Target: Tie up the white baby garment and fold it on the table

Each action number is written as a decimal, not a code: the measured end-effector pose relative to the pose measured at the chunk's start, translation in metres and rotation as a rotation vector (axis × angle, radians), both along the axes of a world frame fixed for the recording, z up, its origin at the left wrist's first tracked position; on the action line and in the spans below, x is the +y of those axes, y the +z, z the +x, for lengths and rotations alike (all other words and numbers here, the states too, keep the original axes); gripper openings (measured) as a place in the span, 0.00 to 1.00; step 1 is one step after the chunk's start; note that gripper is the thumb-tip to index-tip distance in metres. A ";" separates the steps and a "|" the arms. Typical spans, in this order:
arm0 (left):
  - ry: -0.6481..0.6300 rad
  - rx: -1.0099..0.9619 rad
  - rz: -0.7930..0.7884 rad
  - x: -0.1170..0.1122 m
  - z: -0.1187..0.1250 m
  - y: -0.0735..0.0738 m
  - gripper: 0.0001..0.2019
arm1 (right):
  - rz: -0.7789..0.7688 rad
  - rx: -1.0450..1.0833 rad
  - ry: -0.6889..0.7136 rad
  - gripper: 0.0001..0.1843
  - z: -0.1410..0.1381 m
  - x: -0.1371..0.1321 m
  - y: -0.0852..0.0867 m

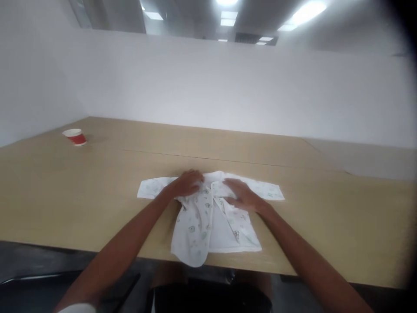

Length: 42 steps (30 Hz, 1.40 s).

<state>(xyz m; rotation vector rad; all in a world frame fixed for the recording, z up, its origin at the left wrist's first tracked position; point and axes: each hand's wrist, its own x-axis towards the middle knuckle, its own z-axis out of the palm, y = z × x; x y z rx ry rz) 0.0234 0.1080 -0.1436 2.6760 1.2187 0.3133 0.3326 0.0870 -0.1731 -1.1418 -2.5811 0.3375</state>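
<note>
A white baby shirt [192, 226] with small printed figures lies on the table, sleeves stretched out to both sides and its front parted in the middle. My left hand [188, 182] is at the shoulder on the left, fingers bent and closed on the cloth; the fingertips are partly hidden. Folds run down the left front panel from there, and its rounded lower corner hangs past the table edge. On the right front panel, below the collar, rests my right hand [244, 195], flat with thumb and fingers apart.
The wooden table [97, 195] has a thin seam running across it behind the shirt. At the far left stands a red and white paper cup [76, 138]. A white wall [208, 82] rises behind. Part of a dark chair [39, 282] shows below the table's front edge.
</note>
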 end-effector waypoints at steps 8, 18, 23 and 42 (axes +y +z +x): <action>0.124 -0.071 0.190 0.019 0.013 0.001 0.11 | 0.028 0.197 0.045 0.35 0.009 0.010 -0.008; -0.078 -0.158 0.023 0.000 0.030 -0.009 0.15 | 0.208 0.456 -0.023 0.15 0.024 0.010 -0.001; 0.142 -0.224 0.101 0.003 0.042 -0.009 0.14 | 0.170 0.429 -0.062 0.14 0.028 0.017 -0.006; -0.364 -0.159 0.035 -0.057 0.081 0.001 0.13 | 0.098 0.473 0.031 0.07 0.002 -0.004 -0.002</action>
